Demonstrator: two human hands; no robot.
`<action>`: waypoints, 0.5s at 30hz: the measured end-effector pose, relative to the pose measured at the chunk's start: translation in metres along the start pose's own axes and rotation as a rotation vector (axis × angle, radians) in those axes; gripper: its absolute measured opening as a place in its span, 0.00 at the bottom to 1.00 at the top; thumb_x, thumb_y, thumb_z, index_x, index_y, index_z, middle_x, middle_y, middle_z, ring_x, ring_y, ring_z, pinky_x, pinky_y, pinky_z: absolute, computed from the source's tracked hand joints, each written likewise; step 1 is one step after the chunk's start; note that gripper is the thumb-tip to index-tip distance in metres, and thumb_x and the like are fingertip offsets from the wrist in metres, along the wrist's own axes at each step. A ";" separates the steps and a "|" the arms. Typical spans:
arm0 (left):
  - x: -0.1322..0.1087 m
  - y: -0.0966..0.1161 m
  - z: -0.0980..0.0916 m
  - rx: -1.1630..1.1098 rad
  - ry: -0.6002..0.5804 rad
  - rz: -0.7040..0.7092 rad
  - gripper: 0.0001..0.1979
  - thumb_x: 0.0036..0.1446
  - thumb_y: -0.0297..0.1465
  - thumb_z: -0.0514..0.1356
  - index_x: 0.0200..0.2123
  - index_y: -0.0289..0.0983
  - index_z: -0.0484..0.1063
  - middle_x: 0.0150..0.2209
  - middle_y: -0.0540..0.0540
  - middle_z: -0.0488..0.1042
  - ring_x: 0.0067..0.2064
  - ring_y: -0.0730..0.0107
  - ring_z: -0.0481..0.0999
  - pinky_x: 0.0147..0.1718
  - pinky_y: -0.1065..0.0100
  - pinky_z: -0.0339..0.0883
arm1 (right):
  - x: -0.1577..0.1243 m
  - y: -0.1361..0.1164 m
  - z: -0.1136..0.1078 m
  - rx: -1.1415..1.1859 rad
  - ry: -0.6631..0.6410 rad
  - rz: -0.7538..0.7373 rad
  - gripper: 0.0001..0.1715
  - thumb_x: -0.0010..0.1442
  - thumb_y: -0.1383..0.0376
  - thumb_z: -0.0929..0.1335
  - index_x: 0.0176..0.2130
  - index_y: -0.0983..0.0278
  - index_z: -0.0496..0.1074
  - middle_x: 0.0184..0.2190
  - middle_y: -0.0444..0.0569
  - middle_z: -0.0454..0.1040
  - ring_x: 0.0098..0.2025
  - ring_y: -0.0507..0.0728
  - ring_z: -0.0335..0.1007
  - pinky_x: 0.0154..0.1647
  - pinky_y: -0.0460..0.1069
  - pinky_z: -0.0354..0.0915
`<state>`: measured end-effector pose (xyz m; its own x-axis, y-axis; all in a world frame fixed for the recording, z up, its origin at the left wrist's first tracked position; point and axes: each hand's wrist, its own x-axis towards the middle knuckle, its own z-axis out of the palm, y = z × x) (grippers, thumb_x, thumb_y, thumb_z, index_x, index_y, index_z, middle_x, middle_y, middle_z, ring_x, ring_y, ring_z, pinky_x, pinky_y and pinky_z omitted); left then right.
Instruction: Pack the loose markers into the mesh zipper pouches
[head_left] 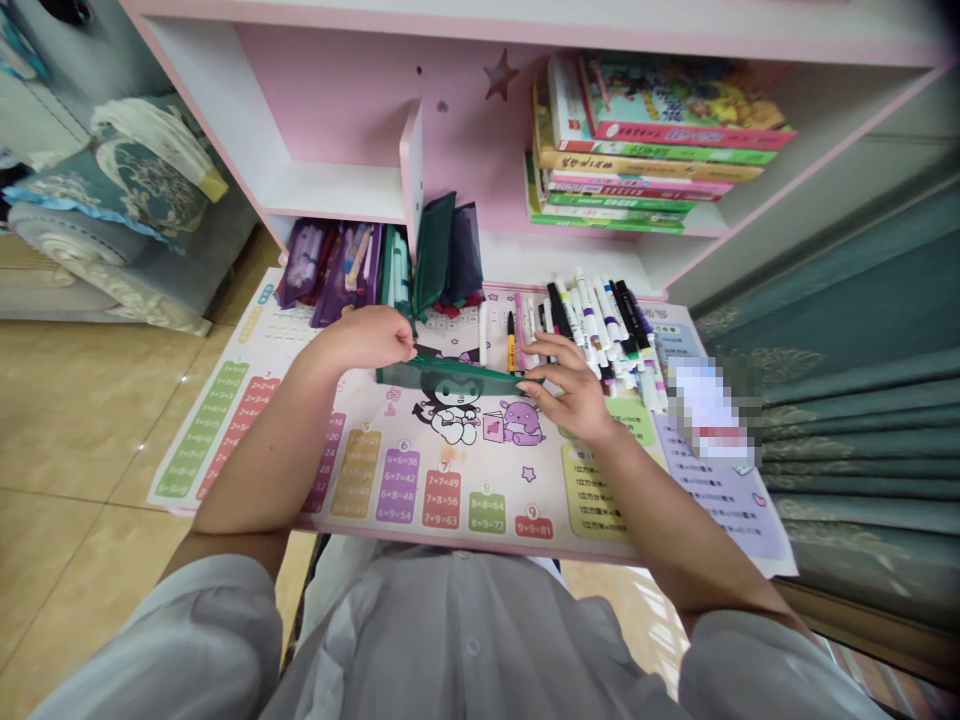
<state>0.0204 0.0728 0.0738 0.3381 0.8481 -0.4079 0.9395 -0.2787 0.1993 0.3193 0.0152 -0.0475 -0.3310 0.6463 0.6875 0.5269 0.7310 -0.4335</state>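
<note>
A green see-through mesh zip pouch [409, 375] is held low over the printed desk mat [465, 465], with the mat's cartoon figure showing through it. My left hand [375, 335] is closed at the pouch's upper left edge, fingertips pinched by the zip. At the other end, my right hand [566, 385] grips the pouch's corner between thumb and fingers. Just beyond the pouch lie a white pen [483, 332] and a yellow-and-black marker [511, 342]. A heap of markers [600, 315] lies beside my right hand.
Purple pouches [349, 275] with pens inside stand at the back left, beside a green pouch of pens [395, 265] and dark mesh pouches [435, 255]. Stacked books [637, 165] rest on the pink shelf. A blurred-out item [709, 410] lies near the curtain [862, 400].
</note>
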 end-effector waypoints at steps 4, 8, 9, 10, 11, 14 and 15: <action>0.001 -0.004 -0.001 0.005 0.016 0.000 0.10 0.54 0.35 0.57 0.26 0.40 0.75 0.42 0.50 0.81 0.42 0.62 0.77 0.46 0.62 0.63 | 0.000 0.000 -0.001 0.004 -0.002 0.005 0.04 0.61 0.61 0.72 0.33 0.57 0.76 0.49 0.49 0.78 0.60 0.66 0.69 0.59 0.68 0.69; 0.004 -0.016 -0.001 -0.009 0.046 0.025 0.11 0.52 0.38 0.59 0.25 0.40 0.75 0.36 0.50 0.81 0.37 0.64 0.76 0.38 0.66 0.63 | 0.000 0.000 0.000 0.011 0.008 0.013 0.05 0.61 0.60 0.72 0.33 0.57 0.76 0.49 0.50 0.78 0.60 0.67 0.69 0.58 0.68 0.69; 0.005 -0.019 -0.001 -0.017 0.050 0.041 0.11 0.52 0.39 0.59 0.25 0.40 0.76 0.34 0.50 0.81 0.35 0.64 0.76 0.37 0.66 0.63 | 0.000 0.000 0.000 0.010 0.008 0.013 0.05 0.61 0.60 0.72 0.33 0.57 0.76 0.49 0.50 0.78 0.60 0.67 0.69 0.58 0.68 0.69; 0.006 -0.022 0.000 -0.025 0.052 0.054 0.11 0.51 0.40 0.60 0.24 0.41 0.76 0.33 0.50 0.81 0.34 0.65 0.75 0.36 0.67 0.63 | 0.000 0.000 0.000 0.009 0.005 0.014 0.05 0.61 0.60 0.72 0.33 0.57 0.76 0.49 0.50 0.78 0.60 0.67 0.69 0.58 0.68 0.69; 0.007 -0.024 0.000 -0.032 0.050 0.064 0.12 0.51 0.41 0.60 0.24 0.41 0.76 0.32 0.50 0.80 0.33 0.65 0.75 0.35 0.67 0.62 | 0.000 0.000 0.000 0.008 0.002 0.014 0.05 0.61 0.60 0.72 0.33 0.57 0.76 0.49 0.50 0.78 0.60 0.67 0.69 0.58 0.68 0.69; 0.009 -0.029 0.001 -0.057 0.039 0.072 0.12 0.49 0.43 0.60 0.24 0.42 0.77 0.30 0.51 0.80 0.32 0.66 0.74 0.34 0.67 0.62 | 0.000 0.000 0.000 0.004 0.002 0.011 0.04 0.60 0.61 0.73 0.33 0.57 0.76 0.49 0.50 0.78 0.60 0.67 0.69 0.58 0.68 0.69; 0.010 -0.030 0.001 -0.065 0.035 0.068 0.12 0.49 0.43 0.61 0.24 0.42 0.77 0.30 0.51 0.80 0.32 0.66 0.74 0.34 0.67 0.63 | 0.000 0.000 -0.001 0.003 0.001 0.009 0.04 0.60 0.61 0.73 0.33 0.57 0.76 0.49 0.50 0.78 0.60 0.67 0.69 0.58 0.68 0.69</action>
<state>-0.0047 0.0890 0.0626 0.3981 0.8434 -0.3607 0.9084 -0.3077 0.2830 0.3197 0.0148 -0.0471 -0.3254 0.6528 0.6840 0.5274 0.7258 -0.4417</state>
